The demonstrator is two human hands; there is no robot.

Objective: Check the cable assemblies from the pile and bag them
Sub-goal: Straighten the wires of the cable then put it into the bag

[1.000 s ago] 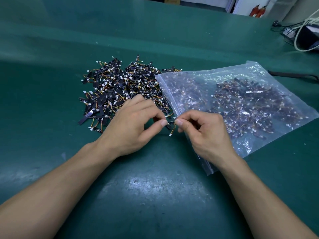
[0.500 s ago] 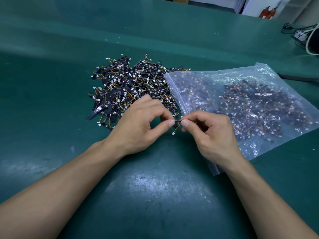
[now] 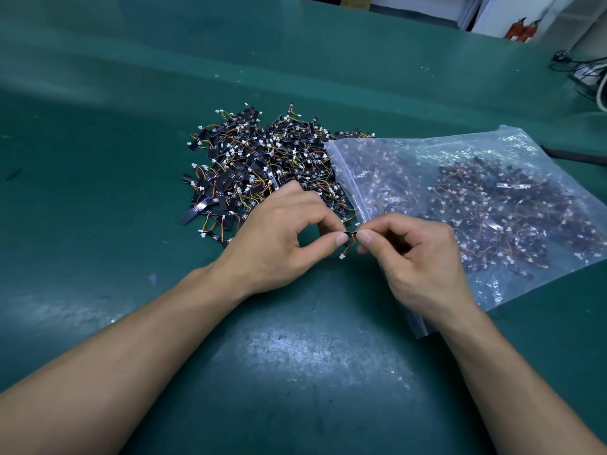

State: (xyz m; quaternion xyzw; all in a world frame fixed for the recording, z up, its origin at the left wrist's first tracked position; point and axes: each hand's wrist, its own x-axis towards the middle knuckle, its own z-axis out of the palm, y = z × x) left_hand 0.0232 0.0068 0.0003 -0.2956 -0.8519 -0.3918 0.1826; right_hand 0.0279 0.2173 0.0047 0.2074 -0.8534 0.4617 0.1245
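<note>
A pile of cable assemblies, black strips with orange and yellow wires and white connectors, lies on the green mat. To its right lies a clear zip bag holding many more, its mouth facing the pile. My left hand and my right hand meet just in front of the pile and the bag's mouth. Between their thumbs and forefingers they pinch one cable assembly. Its black strip is mostly hidden by the fingertips, and its wire with a white connector hangs down.
The green mat covers the whole bench. A black cable lies behind the bag at the right. White and black cords sit at the far right corner. Two red extinguishers stand beyond the bench.
Both hands stay pinched on the same assembly in front of the pile. The view has shifted a little, so pile and bag sit further right in frame.
</note>
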